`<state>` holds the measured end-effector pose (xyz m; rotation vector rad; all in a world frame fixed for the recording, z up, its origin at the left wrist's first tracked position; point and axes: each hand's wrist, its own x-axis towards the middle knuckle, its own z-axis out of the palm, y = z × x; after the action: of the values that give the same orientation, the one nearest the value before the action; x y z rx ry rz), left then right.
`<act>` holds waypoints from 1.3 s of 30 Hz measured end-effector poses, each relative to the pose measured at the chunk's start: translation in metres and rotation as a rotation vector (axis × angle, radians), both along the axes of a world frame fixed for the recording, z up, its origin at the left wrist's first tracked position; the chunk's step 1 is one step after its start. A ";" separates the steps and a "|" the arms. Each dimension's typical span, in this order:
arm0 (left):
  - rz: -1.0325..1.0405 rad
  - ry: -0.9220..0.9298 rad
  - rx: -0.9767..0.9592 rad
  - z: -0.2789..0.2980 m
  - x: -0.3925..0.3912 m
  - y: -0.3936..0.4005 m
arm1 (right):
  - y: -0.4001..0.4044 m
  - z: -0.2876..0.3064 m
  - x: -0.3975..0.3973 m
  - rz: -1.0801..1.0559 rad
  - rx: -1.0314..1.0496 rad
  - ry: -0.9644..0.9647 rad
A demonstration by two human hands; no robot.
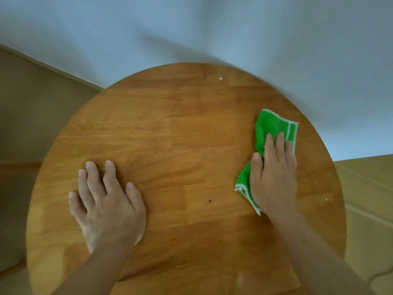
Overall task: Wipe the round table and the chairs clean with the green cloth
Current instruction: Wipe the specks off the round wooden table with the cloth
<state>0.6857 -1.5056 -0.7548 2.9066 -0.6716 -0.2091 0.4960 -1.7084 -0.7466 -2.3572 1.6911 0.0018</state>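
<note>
green cloth (274,133) lies on the right side of the round table (170,135), pressed flat under my right hand (274,177); my left hand (108,203) rests spread on the wood. specks (220,78) remain, no chairs in view, so i judge wiping barely underway.

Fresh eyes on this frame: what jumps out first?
The bright green cloth on the right side of the round wooden table, pressed flat under the right hand. Next, the left hand resting with fingers spread on the bare wood at lower left. A small dark speck sits between the hands, and a few pale crumbs dot the far and right edges.
</note>
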 end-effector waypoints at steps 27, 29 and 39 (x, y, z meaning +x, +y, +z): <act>-0.012 -0.312 -0.076 -0.023 0.001 -0.002 | 0.000 -0.004 0.209 0.554 0.013 -0.050; -0.021 -0.321 -0.076 -0.024 0.001 -0.001 | -0.016 -0.003 0.185 0.507 -0.006 -0.018; -0.053 -0.262 -0.078 -0.025 0.001 0.002 | -0.065 -0.003 0.013 -0.451 -0.074 0.071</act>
<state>0.6869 -1.5034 -0.7801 2.8688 -0.7771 0.1921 0.5087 -1.7734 -0.7496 -1.9894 2.2543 -0.0574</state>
